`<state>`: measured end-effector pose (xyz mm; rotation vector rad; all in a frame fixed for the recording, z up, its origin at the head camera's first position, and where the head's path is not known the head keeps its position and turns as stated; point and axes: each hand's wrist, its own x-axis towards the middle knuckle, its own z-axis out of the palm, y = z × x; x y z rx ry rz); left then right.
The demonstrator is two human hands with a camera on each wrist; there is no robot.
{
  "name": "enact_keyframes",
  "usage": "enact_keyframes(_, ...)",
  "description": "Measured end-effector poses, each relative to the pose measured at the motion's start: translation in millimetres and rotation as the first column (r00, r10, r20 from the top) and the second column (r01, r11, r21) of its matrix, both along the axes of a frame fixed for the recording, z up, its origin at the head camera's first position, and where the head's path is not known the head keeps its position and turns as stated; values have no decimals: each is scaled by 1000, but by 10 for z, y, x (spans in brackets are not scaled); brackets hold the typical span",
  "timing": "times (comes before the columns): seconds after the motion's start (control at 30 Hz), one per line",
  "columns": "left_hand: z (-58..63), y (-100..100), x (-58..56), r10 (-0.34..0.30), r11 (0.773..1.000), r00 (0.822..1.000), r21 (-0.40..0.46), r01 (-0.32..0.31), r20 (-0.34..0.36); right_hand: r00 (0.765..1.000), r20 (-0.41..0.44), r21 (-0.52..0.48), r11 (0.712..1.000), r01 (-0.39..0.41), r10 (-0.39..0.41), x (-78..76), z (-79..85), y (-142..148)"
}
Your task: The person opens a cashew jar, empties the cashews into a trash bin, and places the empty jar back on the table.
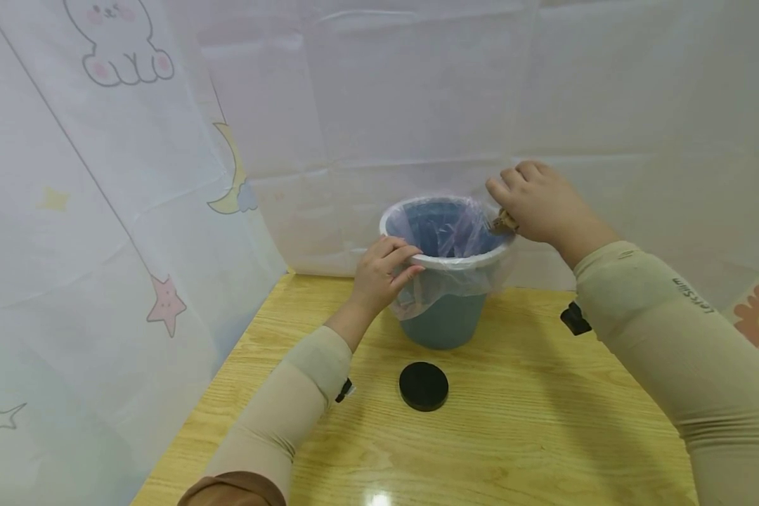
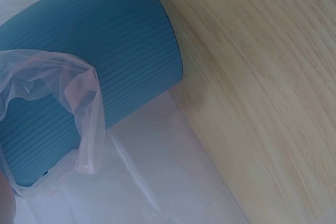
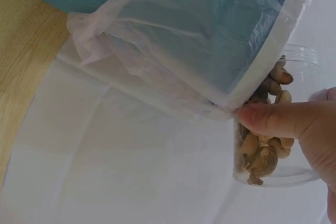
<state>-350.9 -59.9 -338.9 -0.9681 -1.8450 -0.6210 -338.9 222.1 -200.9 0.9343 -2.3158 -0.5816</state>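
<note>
A blue-green trash bin (image 1: 445,325) with a white rim stands on the table, lined with a thin translucent pinkish bag (image 3: 168,51) folded over its rim. My left hand (image 1: 381,274) grips the near left of the rim, fingers over the top and thumb outside. At the right side of the rim, my right hand (image 1: 542,205) holds a clear plastic jar (image 3: 294,178) tilted, its mouth toward the inside of the bin. Brown lumpy pieces (image 3: 264,160) that look like dried mushrooms lie in the jar. A round black lid (image 1: 424,386) lies in front of the bin.
The wood-grain table (image 1: 519,436) carries the bin and lid. Right behind the bin hangs a pale sheet (image 1: 411,105), and another printed sheet (image 1: 69,281) with stars and a moon closes off the left side.
</note>
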Motion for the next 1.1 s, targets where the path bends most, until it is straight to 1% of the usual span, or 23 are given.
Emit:
enact_keyframes(0.23,3,5,-13,7,1000,1000,-1,-7,-8,1000,6,12,1000,8,-9,8,-1,-16)
enact_keyframes(0.57,14,7,3,14,1000,1000,-2,-14,11,1000,-12,30,999,18,-18,-9,-16,-11)
enact_keyframes(0.8,13,11,10,15,1000,1000,-3,-15,11,1000,-16,9,1000,2,-2,-8,-25,-4)
enact_keyframes(1.1,8,10,2,10,1000,1000,-1,-10,22,1000,-5,12,1000,23,-23,-13,-28,-3)
